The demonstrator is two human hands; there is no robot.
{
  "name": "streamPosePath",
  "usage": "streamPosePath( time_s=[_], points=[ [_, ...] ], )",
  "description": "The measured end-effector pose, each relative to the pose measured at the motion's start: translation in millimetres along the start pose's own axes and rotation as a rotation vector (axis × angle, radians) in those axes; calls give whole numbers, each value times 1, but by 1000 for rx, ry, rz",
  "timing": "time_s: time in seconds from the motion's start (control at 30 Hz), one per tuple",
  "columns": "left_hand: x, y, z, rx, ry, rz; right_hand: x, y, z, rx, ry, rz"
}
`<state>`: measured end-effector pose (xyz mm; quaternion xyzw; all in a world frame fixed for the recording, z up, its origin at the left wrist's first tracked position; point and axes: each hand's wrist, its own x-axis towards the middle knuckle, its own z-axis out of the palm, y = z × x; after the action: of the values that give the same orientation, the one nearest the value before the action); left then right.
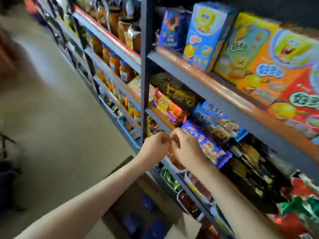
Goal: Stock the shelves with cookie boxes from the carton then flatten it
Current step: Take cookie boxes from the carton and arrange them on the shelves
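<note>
The tall gray shelves (198,71) are running along the right side, packed with snacks and bottles. The pale floor (51,109) is stretching away on the left. Down low, right in front of the shelves, the brown carton (183,226) is sitting open on the floor. Some blue boxes (155,230) are lying inside it, but they are too blurry to read.

Up on the top shelf, the bright cookie boxes (207,35) are standing upright side by side, blue ones and orange ones.

The person is stretching both bare arms forward and up, over the carton, toward the edge of a middle shelf. A purple packet (205,144) is lying on that shelf, just beside the right wrist.

The left hand (155,145) and the right hand (186,145) are coming together at the shelf edge. The backs of both hands are facing up. The fingers of both hands are curling in, and the fingertips are touching each other. I am seeing nothing held in either hand, though something tiny could be hiding between the fingertips.
</note>
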<state>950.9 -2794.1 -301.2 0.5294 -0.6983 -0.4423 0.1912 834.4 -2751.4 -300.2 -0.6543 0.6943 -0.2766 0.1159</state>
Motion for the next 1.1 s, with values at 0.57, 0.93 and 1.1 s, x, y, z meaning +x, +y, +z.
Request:
streamPosePath(
  time_s=[0.57, 0.93, 1.1],
  points=[
    [-32, -415, 245, -216, 5, -972, -149, 204, 406, 139, -783, 439],
    [1, -607, 402, -359, 141, -1267, -235, 341, 588, 37, -891, 719],
    [34, -651, 446, -351, 245, -1296, -224, 374, 672, -215, -769, 555]
  ],
)
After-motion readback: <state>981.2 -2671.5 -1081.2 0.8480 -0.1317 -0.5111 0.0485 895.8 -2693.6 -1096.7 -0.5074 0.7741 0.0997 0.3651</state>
